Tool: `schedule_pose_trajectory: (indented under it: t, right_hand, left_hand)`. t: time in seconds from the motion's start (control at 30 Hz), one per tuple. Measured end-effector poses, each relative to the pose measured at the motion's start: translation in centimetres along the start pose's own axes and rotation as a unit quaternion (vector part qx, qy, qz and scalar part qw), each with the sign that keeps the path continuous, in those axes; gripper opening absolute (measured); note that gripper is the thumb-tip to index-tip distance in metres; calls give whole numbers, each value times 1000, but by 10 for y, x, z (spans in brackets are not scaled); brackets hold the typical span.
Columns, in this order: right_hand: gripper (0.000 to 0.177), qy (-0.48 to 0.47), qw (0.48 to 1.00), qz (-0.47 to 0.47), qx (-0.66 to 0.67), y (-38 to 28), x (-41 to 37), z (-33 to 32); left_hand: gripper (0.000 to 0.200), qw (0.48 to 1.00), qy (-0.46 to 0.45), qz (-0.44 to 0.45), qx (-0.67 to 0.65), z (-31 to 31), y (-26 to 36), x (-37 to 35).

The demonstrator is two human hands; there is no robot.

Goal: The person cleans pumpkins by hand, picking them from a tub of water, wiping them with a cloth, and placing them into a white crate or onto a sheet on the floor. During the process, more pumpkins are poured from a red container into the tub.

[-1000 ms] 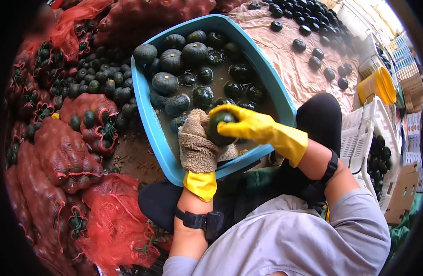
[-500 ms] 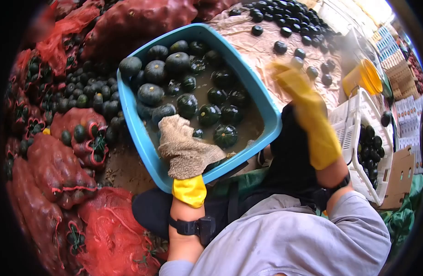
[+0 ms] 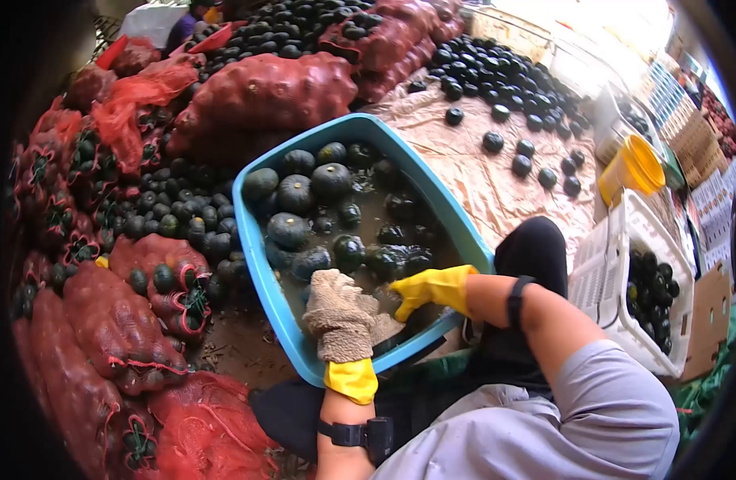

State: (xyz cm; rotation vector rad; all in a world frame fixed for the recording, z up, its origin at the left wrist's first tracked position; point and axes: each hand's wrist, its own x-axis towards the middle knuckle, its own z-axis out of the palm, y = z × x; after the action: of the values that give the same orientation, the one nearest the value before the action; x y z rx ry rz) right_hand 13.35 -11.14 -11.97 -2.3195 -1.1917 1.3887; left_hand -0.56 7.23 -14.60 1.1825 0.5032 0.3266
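Item: round dark-green squashes (image 3: 294, 194), afloat in muddy water inside a blue rectangular plastic tub (image 3: 254, 240).

Left hand (image 3: 340, 316): yellow rubber glove under a brown knitted over-glove, bunched at the tub's near rim; whether it grips anything cannot be told.

Right hand (image 3: 428, 288): yellow rubber glove, fingers loose and spread, dipping to the water just beside one squash (image 3: 388, 260), grasping nothing.

Adjacent: red mesh sacks (image 3: 112, 320) of squashes, left; white slatted plastic crate (image 3: 616, 264), right.
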Motion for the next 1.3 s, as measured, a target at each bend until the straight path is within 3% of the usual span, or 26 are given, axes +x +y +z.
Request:
schedule_pose_trajectory:
  t: [0.07,0.13,0.2,0.27,0.3,0.33,0.43,0.47,0.53,0.57,0.6,0.67,0.7,0.73,0.8,0.87,0.93,0.97,1.0,1.07,1.1,1.13,1.2,1.23,1.27,1.3]
  right_hand:
    - [92,-17,951,-51,306,-18,-59,-24]
    - [85,75,919,-118,369,-59,-103,-35]
    - [74,254,912,-268,178,-68,-96,-10]
    - [61,344,868,-259,249,-77,-80,-5]
    - [50,487,804,-264,216,-77,-63,-3]
    - [49,535,791,-157,252,-80,-46,-10]
    - [55,473,812,-61,338,-85,-51,-12]
    - [55,426,802,-144,394,-93,-62,4]
    - [57,391,847,-215,289,-99,-91,30]
    - [61,429,832,-294,194,-91,-89,33]
    - [61,442,808,-326,215,-79,-79,29]
    - [56,576,774,-187,182,-70,-44,14]
    - [53,589,775,-74,218,-67,-34,8]
    - [56,574,787,-118,192,-67,-38,6]
    - [56,426,837,-209,272,-68,-59,11]
    - [50,303,826,-282,384,-63,-65,1]
    - [45,367,851,-194,322,-66,-62,-11]
    - [41,516,819,-210,141,-65,-45,4]
    - [34,478,825,-196,232,-111,-72,-3]
    - [32,475,832,-263,109,-108,-77,3]
    - [29,469,829,-276,127,-100,-81,5]
    - [30,311,834,-155,428,-111,-95,2]
    - [36,298,733,-169,588,-107,-87,-6]
    - [42,294,612,-199,707,-103,-67,4]
    - [44,341,599,-215,692,-96,-53,5]
    - [47,363,670,-202,616,-85,-44,5]
  left_hand:
    - [29,991,-5,51,121,0,-3,1]
    - [30,951,18,138,276,16,16,-6]
    - [32,894,27,255,368,55,88,-35]
    - [38,871,22,279,405,80,109,-58]
    - [41,871,25,263,415,90,105,-68]
    - [44,873,27,244,423,97,95,-76]
    - [53,879,1,237,414,95,89,-76]
    - [56,882,-14,244,402,88,93,-73]
    - [63,880,-56,251,400,66,106,-64]
    - [66,866,-58,236,438,64,106,-63]
    - [69,828,-44,207,518,70,102,-66]
    - [76,741,-10,127,659,91,84,-71]
    - [79,763,-6,144,631,91,82,-74]
    - [84,802,-5,177,570,88,84,-75]
    - [95,867,-2,242,435,78,94,-66]
    - [106,912,-5,294,284,71,103,-62]
    - [103,892,30,263,365,74,112,-74]
    - [97,884,21,267,384,72,106,-72]
    - [92,873,14,274,403,68,97,-63]
    - [77,852,-7,277,445,61,98,-57]
    - [69,841,-22,272,467,57,109,-61]
    - [68,862,-18,277,424,41,92,-58]
    - [76,866,-17,257,429,49,73,-60]
    - [79,853,-2,277,443,53,69,-59]
    - [81,839,14,297,456,58,67,-58]
    - [81,849,16,301,433,57,69,-55]
